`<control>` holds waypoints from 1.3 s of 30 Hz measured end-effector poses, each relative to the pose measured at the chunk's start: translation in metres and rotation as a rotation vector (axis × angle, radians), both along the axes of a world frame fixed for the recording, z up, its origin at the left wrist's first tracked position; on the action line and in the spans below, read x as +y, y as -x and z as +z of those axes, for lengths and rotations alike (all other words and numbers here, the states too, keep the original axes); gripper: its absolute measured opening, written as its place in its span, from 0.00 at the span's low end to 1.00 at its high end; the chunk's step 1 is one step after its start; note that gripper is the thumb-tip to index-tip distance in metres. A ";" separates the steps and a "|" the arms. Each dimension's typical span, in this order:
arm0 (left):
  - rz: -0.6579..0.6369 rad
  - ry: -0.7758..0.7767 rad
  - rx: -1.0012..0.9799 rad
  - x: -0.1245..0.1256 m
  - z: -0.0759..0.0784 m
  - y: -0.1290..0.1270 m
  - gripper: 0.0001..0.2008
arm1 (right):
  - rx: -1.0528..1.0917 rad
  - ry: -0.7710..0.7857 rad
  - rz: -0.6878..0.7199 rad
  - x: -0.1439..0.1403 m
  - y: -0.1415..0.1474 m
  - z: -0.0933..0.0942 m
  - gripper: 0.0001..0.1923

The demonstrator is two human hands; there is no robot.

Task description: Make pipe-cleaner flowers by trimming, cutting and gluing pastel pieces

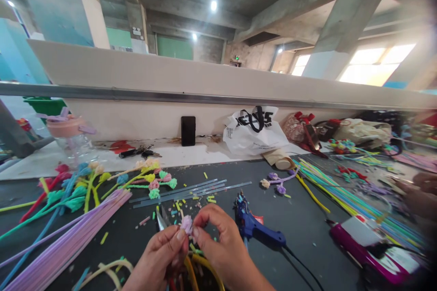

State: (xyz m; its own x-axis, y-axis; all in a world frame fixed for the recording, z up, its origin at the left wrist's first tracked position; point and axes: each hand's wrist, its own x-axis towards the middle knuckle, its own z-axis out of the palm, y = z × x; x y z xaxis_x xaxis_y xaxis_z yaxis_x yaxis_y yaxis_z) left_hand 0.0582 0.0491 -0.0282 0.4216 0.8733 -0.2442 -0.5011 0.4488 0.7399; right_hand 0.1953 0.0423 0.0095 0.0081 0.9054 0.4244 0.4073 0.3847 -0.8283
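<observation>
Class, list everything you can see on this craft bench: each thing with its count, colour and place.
small flower: one, lilac, pinched between both hands
glue gun: one, blue, right of the hands
pipe-cleaner bundle: many, lilac, left
finished flowers: several, mixed colours, left of centre
glue sticks: several, clear, centre
plastic bag: one, white, by the wall
phone: one, black, leaning on the wall
left hand: pinching the flower
right hand: pinching the flower

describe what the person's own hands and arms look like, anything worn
Both are bare: the left hand and right hand show no gloves, rings or watch. No sleeve reaches the visible forearms. Fingernails are short and unpainted. The lower forearms run out of frame.
</observation>
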 end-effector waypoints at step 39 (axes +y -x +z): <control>0.138 -0.296 0.219 0.003 -0.004 0.006 0.12 | -0.429 -0.484 0.004 -0.014 -0.003 0.010 0.17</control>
